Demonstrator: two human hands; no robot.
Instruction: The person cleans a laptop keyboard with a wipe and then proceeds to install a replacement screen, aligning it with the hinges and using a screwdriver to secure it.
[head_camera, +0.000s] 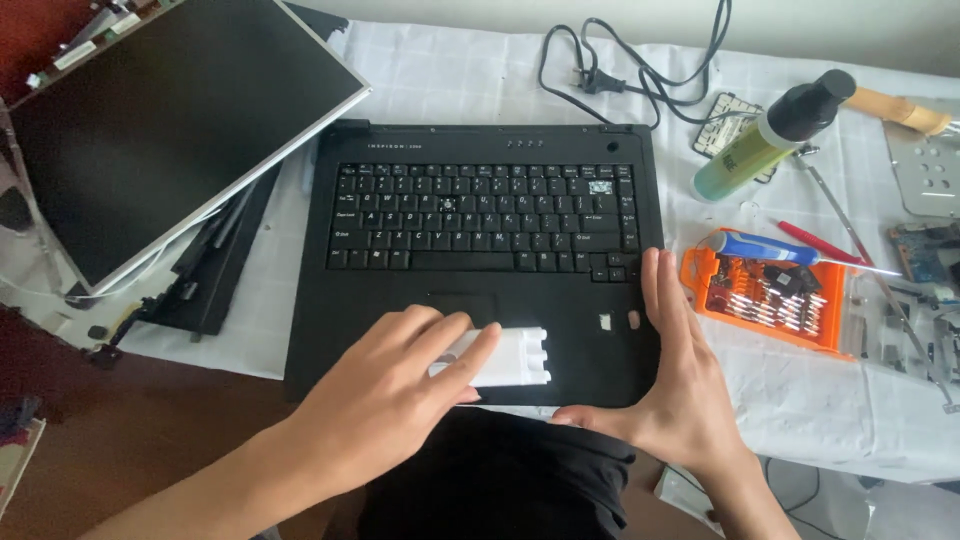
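Note:
A black laptop base (480, 260) with its keyboard lies on a white cloth in front of me. My left hand (390, 395) presses a folded white wipe or pad (510, 357) onto the palm rest just below the touchpad. My right hand (675, 380) rests flat against the laptop's right front corner, fingers straight and together, thumb along the front edge. It holds nothing.
A detached screen panel (160, 120) leans at the upper left. An orange screwdriver-bit case (775, 300) with a blue-handled driver (770, 248) sits right of the laptop. A green bottle (775, 135), black power cord (640, 70) and metal parts (925, 300) lie further right.

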